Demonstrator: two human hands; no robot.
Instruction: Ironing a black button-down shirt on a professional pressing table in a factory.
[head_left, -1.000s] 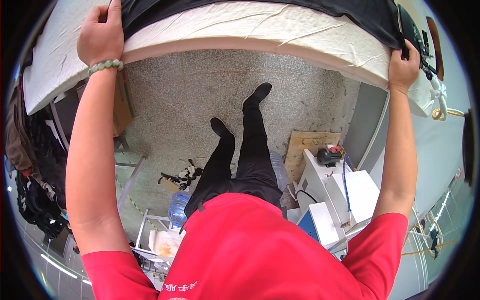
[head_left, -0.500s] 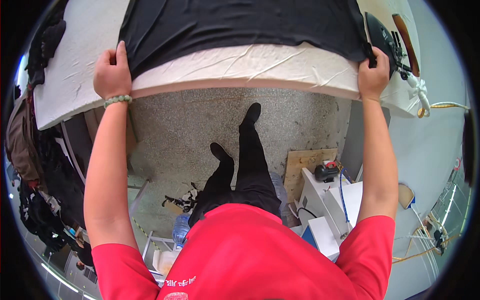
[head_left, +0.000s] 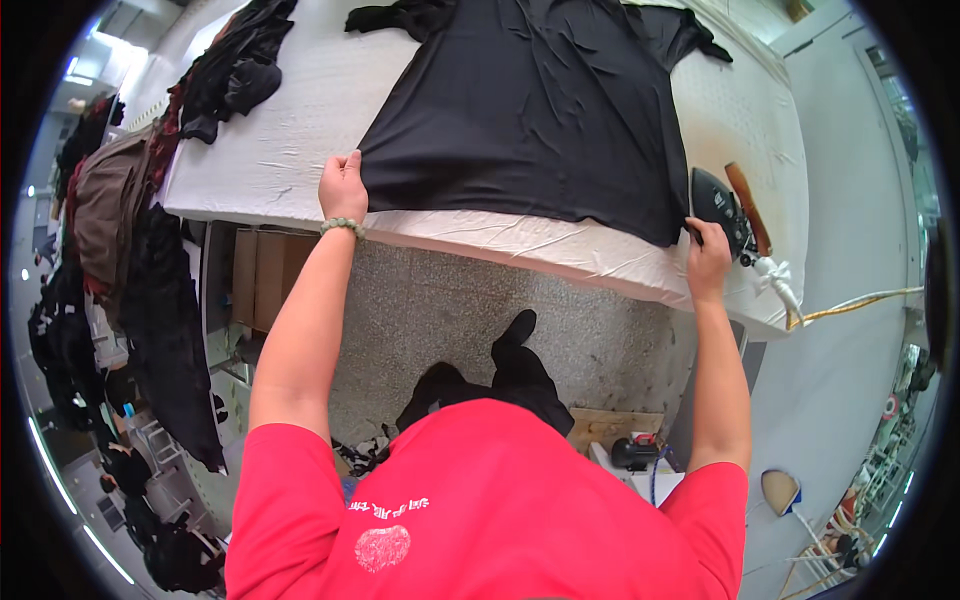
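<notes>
A black T-shirt (head_left: 530, 120) lies spread on a white padded table (head_left: 270, 170), its hem along the near edge and its short sleeves at the far side. At the left hem corner my left hand (head_left: 343, 187), with a green bead bracelet on the wrist, is closed on the cloth. My right hand (head_left: 708, 250) pinches the right hem corner. Just beyond the right hand, an iron (head_left: 717, 210) with a brown handle rests beside the shirt. Some creases run down the middle of the shirt.
Dark crumpled garments (head_left: 235, 75) lie on the table's far left. More clothes, among them a brown one (head_left: 112, 190), hang off the left side. A hose (head_left: 860, 303) runs right from the iron toward the grey wall (head_left: 830, 250). Below stands a cardboard box (head_left: 270, 275).
The view has tilted up and shifted, so the whole shirt and more of the table show. Both hands still hold the hem corners, and the hem looks a little less tautly stretched.
</notes>
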